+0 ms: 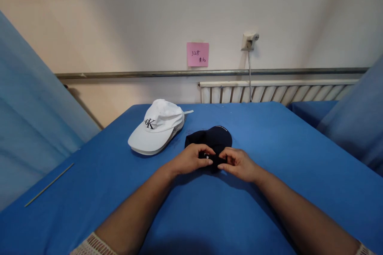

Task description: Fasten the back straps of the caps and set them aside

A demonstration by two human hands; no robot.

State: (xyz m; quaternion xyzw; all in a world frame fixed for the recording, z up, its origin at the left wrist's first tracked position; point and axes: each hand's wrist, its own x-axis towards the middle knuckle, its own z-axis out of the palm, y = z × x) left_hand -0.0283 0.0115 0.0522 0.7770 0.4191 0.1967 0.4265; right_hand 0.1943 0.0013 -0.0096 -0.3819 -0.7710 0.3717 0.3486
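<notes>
A dark baseball cap (211,138) rests on the blue-covered table in front of me, its brim pointing away and to the right. My left hand (194,157) pinches the near edge of this cap, with a small shiny spot beside the fingertips. From the other side, my right hand (239,163) grips the same edge between thumb and bent fingers. The strap or band between the hands is mostly hidden by my fingers. Left of the dark cap sits a white cap (158,123) with black letters on its front, brim toward me, a strap end sticking out behind.
A thin stick (49,184) lies at the left of the blue cloth (191,215). Behind the table are a metal rail (149,74), a radiator (275,92), a pink note (198,54) and a plugged socket (248,42). Blue curtains (32,107) hang at both sides.
</notes>
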